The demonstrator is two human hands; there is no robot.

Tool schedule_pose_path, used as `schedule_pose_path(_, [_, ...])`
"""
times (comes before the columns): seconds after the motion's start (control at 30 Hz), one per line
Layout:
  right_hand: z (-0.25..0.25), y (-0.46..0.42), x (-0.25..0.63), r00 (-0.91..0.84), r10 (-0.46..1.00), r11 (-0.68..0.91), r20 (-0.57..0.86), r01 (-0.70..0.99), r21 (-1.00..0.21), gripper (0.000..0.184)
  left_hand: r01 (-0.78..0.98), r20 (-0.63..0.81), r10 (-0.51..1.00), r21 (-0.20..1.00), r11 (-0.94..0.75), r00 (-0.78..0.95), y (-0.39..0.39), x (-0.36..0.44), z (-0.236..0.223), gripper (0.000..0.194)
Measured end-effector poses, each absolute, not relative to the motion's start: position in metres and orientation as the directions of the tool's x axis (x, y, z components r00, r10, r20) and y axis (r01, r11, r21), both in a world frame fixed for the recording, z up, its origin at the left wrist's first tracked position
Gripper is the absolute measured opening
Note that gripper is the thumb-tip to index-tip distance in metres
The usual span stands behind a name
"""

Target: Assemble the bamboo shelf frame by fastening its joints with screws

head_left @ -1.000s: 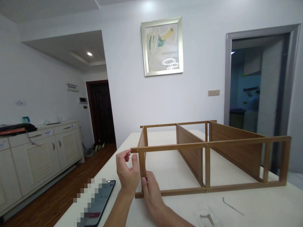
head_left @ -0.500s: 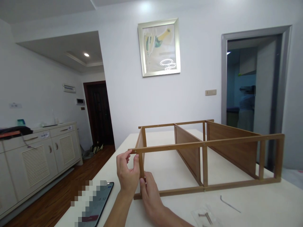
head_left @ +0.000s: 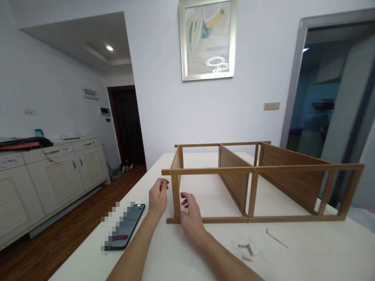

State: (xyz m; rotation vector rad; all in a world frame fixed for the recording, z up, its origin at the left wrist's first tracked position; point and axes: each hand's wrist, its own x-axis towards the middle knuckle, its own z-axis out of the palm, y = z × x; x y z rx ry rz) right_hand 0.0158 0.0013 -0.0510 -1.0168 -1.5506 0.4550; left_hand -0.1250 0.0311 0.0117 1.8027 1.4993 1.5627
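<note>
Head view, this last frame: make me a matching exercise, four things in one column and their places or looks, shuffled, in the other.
Column one
1. Phone
2. Wooden frame
3. Bent metal rod
4. Framed picture

Column two
A. Hanging on the white wall
B. Lying on the table, just right of the screws
C. Lying to the left of the left hand
D. Brown, with panels between its rails

Right pairs: 1-C, 2-D, 3-B, 4-A

Both hands [head_left: 158,198] [head_left: 191,216] and forearms [head_left: 131,246] are bare
</note>
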Motion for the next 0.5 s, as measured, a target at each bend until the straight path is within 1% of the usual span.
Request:
schedule_pose_path(0.07, [-0.049,0.005,0.023,0.074,0.824,0.495,0.562,0.387,-0.778,0.060,0.476,0.380,0.924,0.821,-0.317,-0.039,0.040,-0.132,0.010,0.026])
schedule_pose_path(0.13, [-0.047,0.009,0.029,0.054,0.844,0.468,0.534,0.412,-0.781,0.050,0.474,0.232,0.969,0.846,-0.243,0.082,0.047,-0.137,0.006,0.021])
schedule_pose_path(0.2, [-0.046,0.012,0.031,-0.001,0.862,0.457,0.507,0.436,-0.775,0.041,0.485,0.074,0.976,0.858,-0.168,0.206,0.050,-0.141,0.000,0.014])
schedule_pose_path(0.3, [-0.045,0.010,0.032,-0.108,0.883,0.450,0.457,0.479,-0.754,0.032,0.522,-0.115,0.934,0.848,-0.085,0.338,0.050,-0.146,-0.008,0.015])
schedule_pose_path(0.4, [-0.042,0.006,0.031,-0.211,0.886,0.459,0.414,0.524,-0.717,0.029,0.553,-0.201,0.901,0.832,-0.050,0.384,0.051,-0.151,-0.012,0.021])
schedule_pose_path(0.5, [-0.039,0.001,0.032,-0.289,0.875,0.483,0.389,0.571,-0.664,0.028,0.569,-0.229,0.892,0.822,-0.039,0.391,0.054,-0.154,-0.014,0.026])
